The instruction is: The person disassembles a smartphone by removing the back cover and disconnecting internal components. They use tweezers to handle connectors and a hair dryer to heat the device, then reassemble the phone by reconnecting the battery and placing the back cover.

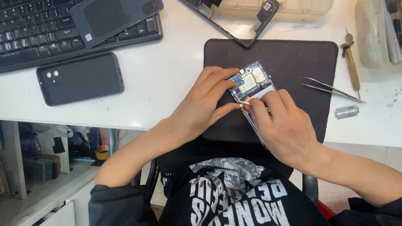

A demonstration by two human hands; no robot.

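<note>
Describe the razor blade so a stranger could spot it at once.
Start at the dark work mat on the white desk and look off its right edge. Below the silver tweezers lies the razor blade: a small, flat, grey metal rectangle with a slotted middle, unlike the long, thin tweezers and brass-handled screwdriver nearby.

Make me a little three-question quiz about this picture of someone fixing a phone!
1. True or false: the opened phone lies on the dark mat.
2. Which hand steadies the opened phone at its upper corner: the left hand or the right hand?
3. What lies on the white desk just right of the mat, below the tweezers? A) a razor blade B) a spoon C) a coin

Key
1. True.
2. The left hand; the right hand works a thin tool against the phone's insides.
3. A, the razor blade.
</note>
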